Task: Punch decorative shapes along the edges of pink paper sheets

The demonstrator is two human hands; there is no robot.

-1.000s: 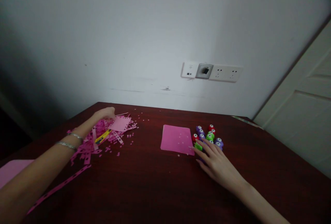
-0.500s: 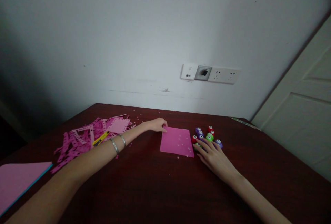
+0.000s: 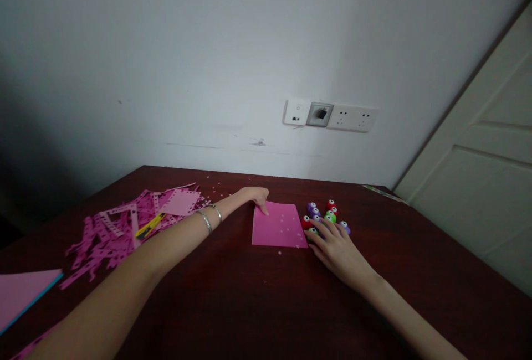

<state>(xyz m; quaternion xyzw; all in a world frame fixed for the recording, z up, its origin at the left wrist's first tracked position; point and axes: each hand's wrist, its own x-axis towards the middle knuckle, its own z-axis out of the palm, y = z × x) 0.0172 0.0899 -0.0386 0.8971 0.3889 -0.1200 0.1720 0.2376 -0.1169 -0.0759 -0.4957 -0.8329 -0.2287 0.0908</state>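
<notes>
A pink sheet of paper (image 3: 276, 232) lies on the table with small punched bits scattered over its right half. At its far left corner is my left hand (image 3: 256, 196), the thumb pressed on the sheet and the fingers curled at the edge. Beside the sheet's right side stands a cluster of small craft paper punches (image 3: 331, 205) in red, purple and green with white round tops. My right hand (image 3: 338, 246) rests over the nearer punches with its fingers spread, partly hiding them.
On the left is a heap of pink paper strips (image 3: 100, 238) with punched holes, with a yellow utility knife (image 3: 150, 225) and a punched pink piece (image 3: 182, 203) on it. Pink and blue sheets (image 3: 25, 293) lie near left. Wall sockets (image 3: 351, 118) sit behind the dark table (image 3: 249, 304).
My left hand has turned, and its thumb now reaches further onto the sheet. The sheet has rotated slightly. My right hand stays over the punches. The whole view has shifted a little.
</notes>
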